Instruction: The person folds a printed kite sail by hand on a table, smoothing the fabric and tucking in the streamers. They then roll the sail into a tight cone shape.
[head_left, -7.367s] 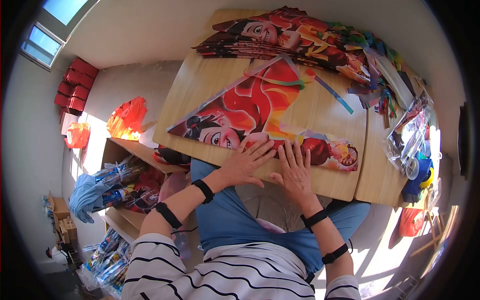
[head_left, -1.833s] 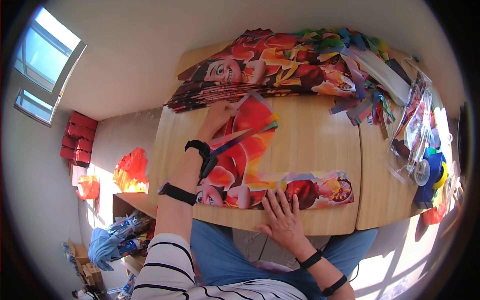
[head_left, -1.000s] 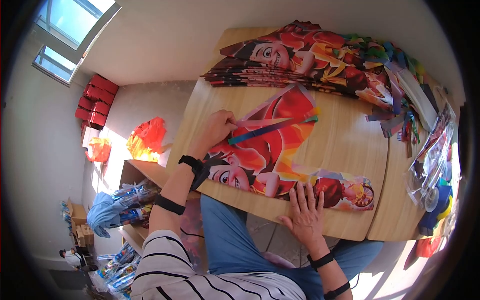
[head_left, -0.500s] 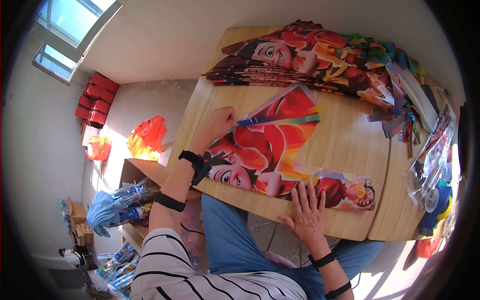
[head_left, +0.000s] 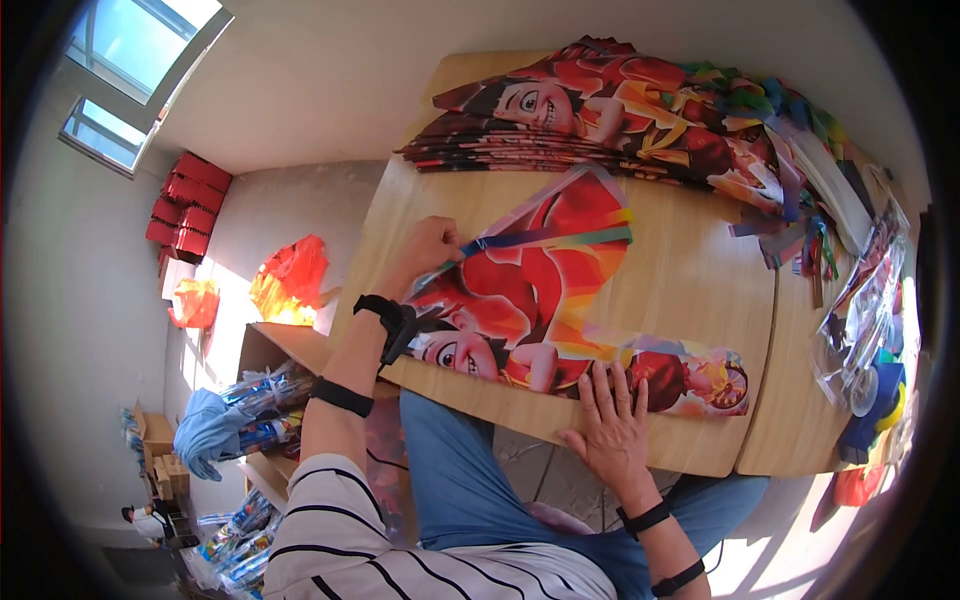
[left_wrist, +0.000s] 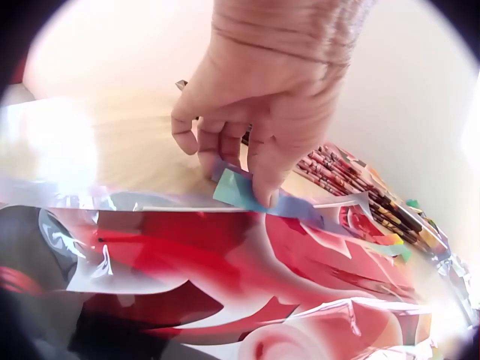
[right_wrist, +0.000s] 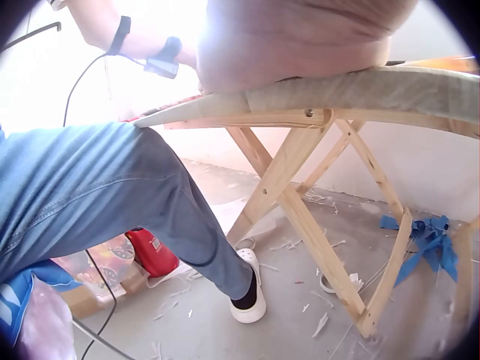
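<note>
A cartoon-printed plastic sheet [head_left: 515,285] with a pale border lies on the wooden table, its printed face near the front edge. Across its upper part runs a narrow rainbow ribbon [head_left: 560,238]. My left hand [head_left: 428,250] pinches the ribbon's left end at the sheet's slanted left border. In the left wrist view, the thumb and fingers hold the blue-green ribbon end [left_wrist: 238,191] right over that edge, other fingers curled behind. My right hand [head_left: 615,430] rests on the sheet's lower strip with fingers straight; its wrist view shows mostly the heel of the hand at the table edge.
A stack of similar printed sheets [head_left: 560,115] lies along the back of the table, with loose ribbons [head_left: 820,250] at its right. Plastic bags [head_left: 865,300] and a blue tape dispenser [head_left: 872,420] sit at the right end. An open carton [head_left: 285,345] stands left of the table.
Both hands lay flat on the sheet earlier; my left hand has since moved to the left border. The loosely lying ribbon has been drawn straight across the sheet, its end now over that border.
</note>
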